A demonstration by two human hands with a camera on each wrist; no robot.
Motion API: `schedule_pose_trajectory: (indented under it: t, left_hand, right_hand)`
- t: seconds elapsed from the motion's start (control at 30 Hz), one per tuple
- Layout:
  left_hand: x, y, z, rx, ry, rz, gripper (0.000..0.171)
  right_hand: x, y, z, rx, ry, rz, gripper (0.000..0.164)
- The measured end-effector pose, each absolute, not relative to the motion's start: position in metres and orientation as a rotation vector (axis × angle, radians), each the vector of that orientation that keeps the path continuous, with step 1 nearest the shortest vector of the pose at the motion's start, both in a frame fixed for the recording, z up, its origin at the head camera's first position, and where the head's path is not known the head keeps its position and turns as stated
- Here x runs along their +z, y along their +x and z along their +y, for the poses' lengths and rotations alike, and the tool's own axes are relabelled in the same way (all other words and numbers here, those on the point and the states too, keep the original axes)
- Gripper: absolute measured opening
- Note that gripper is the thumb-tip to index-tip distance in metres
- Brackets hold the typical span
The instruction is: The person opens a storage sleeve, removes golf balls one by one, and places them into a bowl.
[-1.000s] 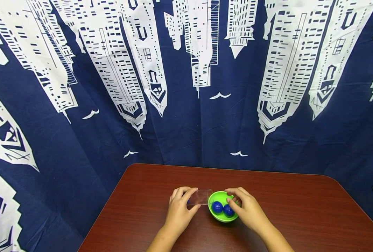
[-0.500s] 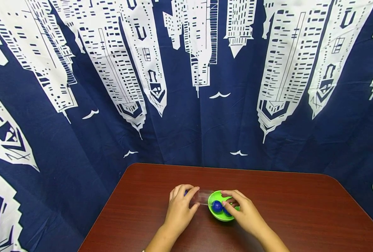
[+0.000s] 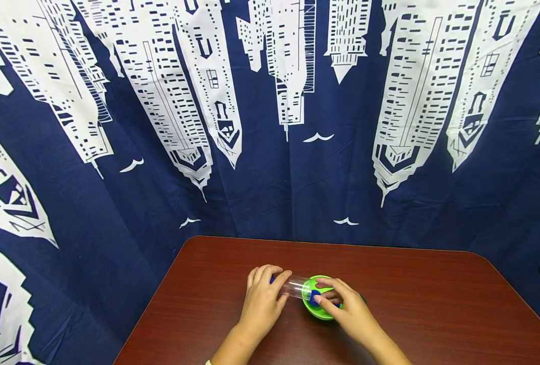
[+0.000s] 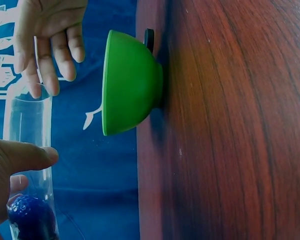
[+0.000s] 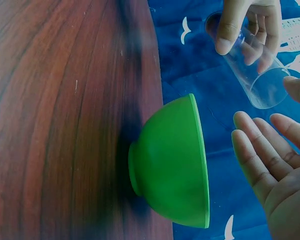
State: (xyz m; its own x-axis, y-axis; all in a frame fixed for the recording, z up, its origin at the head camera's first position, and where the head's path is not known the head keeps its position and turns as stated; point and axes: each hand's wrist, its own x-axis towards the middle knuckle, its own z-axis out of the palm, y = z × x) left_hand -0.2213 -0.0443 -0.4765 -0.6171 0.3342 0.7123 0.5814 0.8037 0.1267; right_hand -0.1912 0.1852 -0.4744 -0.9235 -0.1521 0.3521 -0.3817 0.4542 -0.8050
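Note:
My left hand [image 3: 262, 303] grips a clear cylindrical container [image 3: 296, 287] lying on its side in the air, its mouth turned toward my right hand. Inside its far end sits a blue ball [image 4: 32, 215], seen in the left wrist view. The mouth overlaps the left rim of a green bowl [image 3: 317, 313] in the head view. My right hand [image 3: 351, 310] hovers over that bowl with loosely bent fingers, thumb and fingertips close to the container's mouth; nothing shows in its grasp. One blue ball [image 3: 314, 298] appears in the bowl, and a second is mostly hidden by the right hand.
The bowl stands on a reddish-brown wooden table [image 3: 411, 284]. A small black object [image 4: 149, 40] shows beside the bowl in the left wrist view; its kind is unclear. Behind the table hangs a navy curtain [image 3: 270, 203] with white buildings.
My right hand has moved left over the bowl, toward the container's mouth, covering more of the balls. The left hand keeps its grip, and the container has tilted slightly with its mouth lower.

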Motion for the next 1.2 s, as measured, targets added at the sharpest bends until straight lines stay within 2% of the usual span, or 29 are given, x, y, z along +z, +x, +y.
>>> schedule_pose_trajectory:
  t: [1.2]
  left_hand:
    - [-0.4701,-0.2166,-0.0415,-0.377,-0.690,-2.287,0.057]
  right_hand:
    - [-0.4779,-0.1879,0.1790,1.616,0.505,-2.444,0.045]
